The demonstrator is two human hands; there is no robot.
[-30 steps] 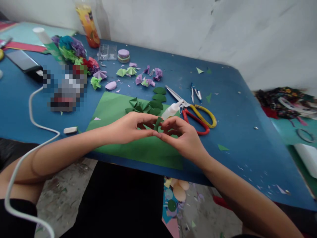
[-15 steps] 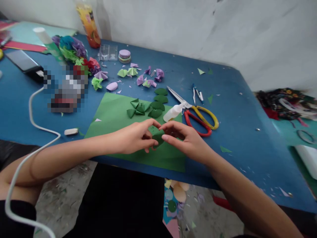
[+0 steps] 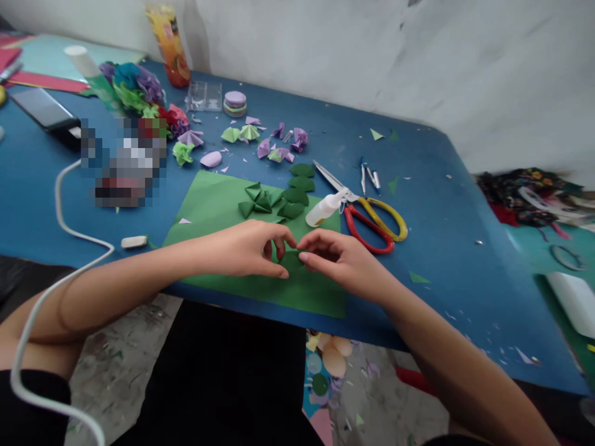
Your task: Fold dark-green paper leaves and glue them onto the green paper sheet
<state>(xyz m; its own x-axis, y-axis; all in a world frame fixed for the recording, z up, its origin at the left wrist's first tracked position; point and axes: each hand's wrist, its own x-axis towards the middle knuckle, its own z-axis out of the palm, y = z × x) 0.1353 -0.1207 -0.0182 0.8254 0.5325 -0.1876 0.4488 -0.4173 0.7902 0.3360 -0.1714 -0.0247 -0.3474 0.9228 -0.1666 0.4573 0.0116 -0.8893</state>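
Observation:
A green paper piece [image 3: 291, 255], hard to make out against the green sheet [image 3: 218, 288], lies between my two hands. My right hand [image 3: 337, 257] pinches its edge between thumb and forefinger. With fingers curved and thumb held apart, my left hand [image 3: 258, 246] is at the other side; its forefinger tip comes close to the right fingertips. Beyond them on the sheet are folded dark green paper pieces [image 3: 261, 201] and several green half-rounds [image 3: 295, 197]. A small white squeeze bottle [image 3: 321, 210] leans by the scissors [image 3: 379, 223], which have one red and one yellow handle.
Purple and light green paper folds [image 3: 279, 148] lie farther back with a macaron-shaped box [image 3: 235, 103]. A drink bottle [image 3: 170, 46] stands against the wall. At left are a phone [image 3: 44, 111], a white cable [image 3: 58, 198] and an eraser [image 3: 134, 241]. A compass [image 3: 369, 176] rests right of the scissors.
My left thumb and fingers have moved off the green paper piece and spread apart. The right hand stays near the same place, and the piece now sits flatter to view.

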